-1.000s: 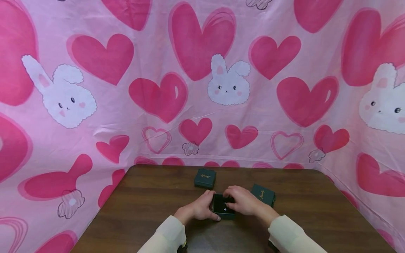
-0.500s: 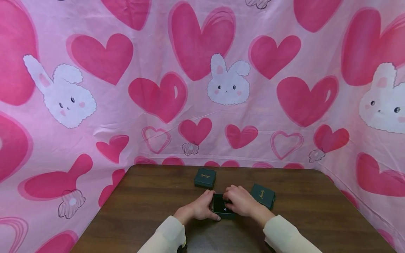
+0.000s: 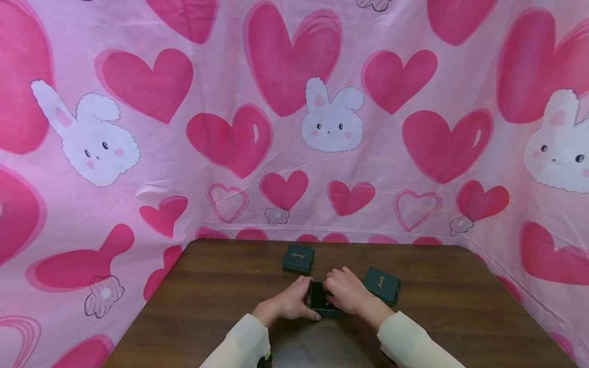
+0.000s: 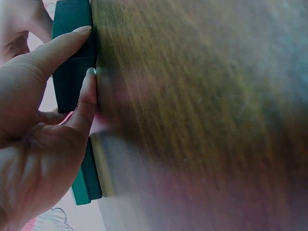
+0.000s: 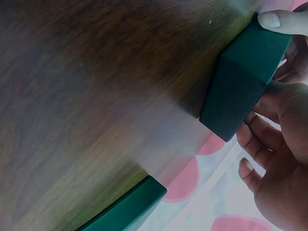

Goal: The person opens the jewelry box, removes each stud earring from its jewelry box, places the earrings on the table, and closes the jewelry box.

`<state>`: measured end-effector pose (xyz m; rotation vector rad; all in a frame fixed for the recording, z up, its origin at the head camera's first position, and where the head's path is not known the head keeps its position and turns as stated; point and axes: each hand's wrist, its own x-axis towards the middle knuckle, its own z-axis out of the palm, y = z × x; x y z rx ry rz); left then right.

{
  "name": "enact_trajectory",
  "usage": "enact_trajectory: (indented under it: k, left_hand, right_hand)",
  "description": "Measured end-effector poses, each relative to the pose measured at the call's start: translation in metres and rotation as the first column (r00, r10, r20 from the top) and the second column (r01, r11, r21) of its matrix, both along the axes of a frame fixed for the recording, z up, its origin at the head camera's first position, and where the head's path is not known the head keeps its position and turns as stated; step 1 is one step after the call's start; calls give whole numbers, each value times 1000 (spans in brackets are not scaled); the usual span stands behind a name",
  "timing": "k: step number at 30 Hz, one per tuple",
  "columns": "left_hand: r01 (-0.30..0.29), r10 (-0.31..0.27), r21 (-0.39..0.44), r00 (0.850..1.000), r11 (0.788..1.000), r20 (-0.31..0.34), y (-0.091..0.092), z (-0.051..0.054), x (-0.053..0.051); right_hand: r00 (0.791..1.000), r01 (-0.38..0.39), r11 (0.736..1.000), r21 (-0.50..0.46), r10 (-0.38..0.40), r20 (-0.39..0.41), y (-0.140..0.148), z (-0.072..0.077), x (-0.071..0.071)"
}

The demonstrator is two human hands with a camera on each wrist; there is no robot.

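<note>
An open dark green box (image 3: pixel 326 311) with a black inside stands near the table's front middle; a small light mark shows in it. The left hand (image 3: pixel 291 301) grips its left side, thumb at the near corner, and in the left wrist view this hand (image 4: pixel 48 101) has its thumb and fingers against the green walls (image 4: pixel 72 82). Over the box's right part is the right hand (image 3: pixel 348 292), fingers bent down into it. Its fingertips are hidden in the head view. From the right wrist, the right hand (image 5: pixel 284 139) is beside the box (image 5: pixel 236 91); whether it pinches anything cannot be told.
Behind the left hand sits a green box with gold lettering (image 3: pixel 298 258). Another lettered green box (image 3: pixel 382 285) lies just beyond the right hand. The brown wooden table (image 3: pixel 221 276) ends at a pink heart-patterned cloth (image 3: pixel 322 168).
The right hand has shifted slightly left and its fingers have curled further over the box, covering more of the inside. The left hand and the two lettered boxes have stayed put.
</note>
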<state>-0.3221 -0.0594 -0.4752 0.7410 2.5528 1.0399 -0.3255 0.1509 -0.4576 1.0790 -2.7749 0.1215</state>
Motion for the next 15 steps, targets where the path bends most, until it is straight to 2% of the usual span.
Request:
enact_trajectory:
  k: [8,15]
  left_hand:
    - [1,-1,-1,1000,1000,-12,0,1,1]
    - [-7,7,3,1000,1000,-3,0,2,2]
  right_hand:
    - [996,-32,998,46,36,-79,1,-3,-2]
    - [995,-38,997,66,44,-91,1,-3,-1]
